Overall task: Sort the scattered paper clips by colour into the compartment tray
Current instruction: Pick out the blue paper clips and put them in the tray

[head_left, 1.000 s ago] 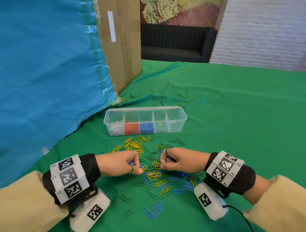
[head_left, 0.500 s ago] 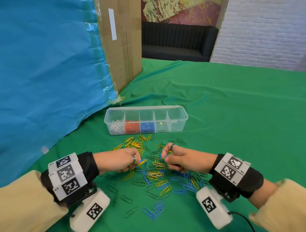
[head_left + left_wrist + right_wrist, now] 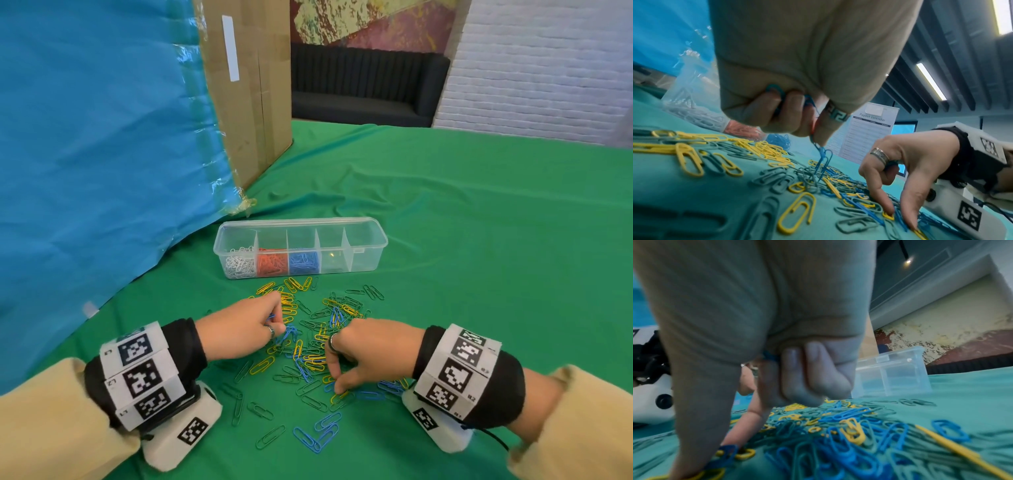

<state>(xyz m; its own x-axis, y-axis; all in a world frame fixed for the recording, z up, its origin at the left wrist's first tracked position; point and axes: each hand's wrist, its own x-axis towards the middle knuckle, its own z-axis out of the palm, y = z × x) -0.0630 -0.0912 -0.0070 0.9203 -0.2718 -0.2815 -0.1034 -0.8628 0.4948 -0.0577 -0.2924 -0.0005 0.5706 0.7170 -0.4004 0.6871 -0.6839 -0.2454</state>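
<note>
A clear compartment tray holds white, red and blue clips in its three left cells. Loose yellow, green and blue paper clips lie scattered on the green cloth in front of it. My left hand hovers over the pile's left side and grips blue clips, with a few hanging tangled from its fingertips. My right hand has thumb and index finger down on the cloth, pinching at a blue clip. Its curled fingers keep another blue clip in the palm.
A blue plastic sheet and a cardboard box stand at the left, close behind the tray. Green cloth stretches right of the pile. A dark sofa sits beyond the table.
My right hand has dropped from above the pile's middle toward me, thumb and index now down on the clips. The left hand stays in place with its blue clips.
</note>
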